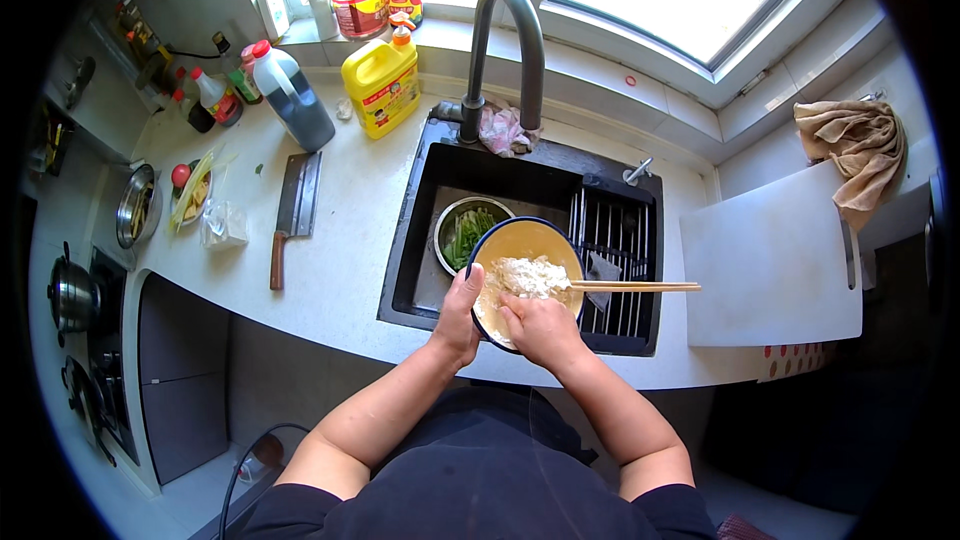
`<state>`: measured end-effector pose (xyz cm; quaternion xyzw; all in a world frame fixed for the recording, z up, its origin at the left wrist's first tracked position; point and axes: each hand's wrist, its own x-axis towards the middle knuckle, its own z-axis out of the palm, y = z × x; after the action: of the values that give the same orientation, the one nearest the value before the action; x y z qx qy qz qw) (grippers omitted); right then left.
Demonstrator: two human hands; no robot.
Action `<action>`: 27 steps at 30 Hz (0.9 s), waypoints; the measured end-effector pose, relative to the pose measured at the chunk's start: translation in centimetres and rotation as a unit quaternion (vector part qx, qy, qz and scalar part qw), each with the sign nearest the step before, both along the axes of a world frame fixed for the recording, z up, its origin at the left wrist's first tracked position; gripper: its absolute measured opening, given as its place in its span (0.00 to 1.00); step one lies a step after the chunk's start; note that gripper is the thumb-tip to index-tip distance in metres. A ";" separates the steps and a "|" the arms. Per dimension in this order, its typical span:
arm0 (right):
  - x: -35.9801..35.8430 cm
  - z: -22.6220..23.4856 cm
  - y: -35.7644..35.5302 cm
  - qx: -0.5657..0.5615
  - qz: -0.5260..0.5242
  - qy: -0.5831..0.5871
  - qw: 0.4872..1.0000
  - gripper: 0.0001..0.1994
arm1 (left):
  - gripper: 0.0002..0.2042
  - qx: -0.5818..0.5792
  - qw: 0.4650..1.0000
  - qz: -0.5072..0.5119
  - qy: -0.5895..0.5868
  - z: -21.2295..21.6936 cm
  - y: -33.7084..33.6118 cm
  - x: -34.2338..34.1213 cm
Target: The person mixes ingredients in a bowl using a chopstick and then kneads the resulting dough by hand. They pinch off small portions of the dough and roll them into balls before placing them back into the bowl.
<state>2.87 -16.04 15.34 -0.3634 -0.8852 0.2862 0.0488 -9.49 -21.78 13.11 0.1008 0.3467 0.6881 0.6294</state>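
My left hand [460,318] grips the left rim of a bowl [530,234] with a yellowish inside and a dark blue edge, held over the sink. White, floury dough [535,277] lies clumped inside it. My right hand [545,328] reaches in over the near rim, its fingers curled and pressed into the dough; the fingertips are partly hidden. A pair of wooden chopsticks [640,286] rests across the right rim, tips in the dough and ends sticking out to the right. Partly behind the bowl, a metal basin [441,238] of green leafy vegetables [466,231] sits in the sink.
The black sink [400,280] has a tall grey faucet [540,60] and a drain rack [628,315]. Left on the counter are a cleaver [297,198], a yellow jug [382,90] and a dark-filled bottle [292,105]. A white cutting board [765,260] stands at right, near a brown cloth [855,145].
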 end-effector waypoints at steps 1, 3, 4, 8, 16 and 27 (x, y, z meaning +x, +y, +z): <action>0.0 -0.1 0.0 -0.004 0.003 -0.002 1.000 0.12 | 0.28 -0.001 1.000 0.002 -0.002 -0.1 0.0 0.0; -0.1 -0.4 0.0 -0.012 0.008 -0.007 1.000 0.12 | 0.28 0.005 1.000 0.001 -0.002 -0.1 0.0 -0.1; -0.1 -0.5 0.0 -0.015 0.009 -0.007 1.000 0.12 | 0.28 0.008 1.000 0.001 -0.002 -0.2 0.0 -0.1; -0.4 -0.5 -0.3 -0.037 0.006 0.015 0.999 0.12 | 0.28 0.002 1.000 0.003 0.001 -0.8 0.0 0.0; 0.1 0.9 0.9 -0.511 -0.155 0.195 0.823 0.12 | 0.28 -0.008 1.000 0.007 -0.005 -1.3 -0.5 -0.1; 2.2 2.1 1.4 -0.651 -0.171 0.264 0.691 0.12 | 0.29 -0.024 0.998 0.050 0.012 -0.4 -0.6 -1.3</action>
<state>5.03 -14.63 17.48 -0.3584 -0.3509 0.8614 0.0798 -10.79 -22.33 12.67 0.0767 0.3750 0.7093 0.5919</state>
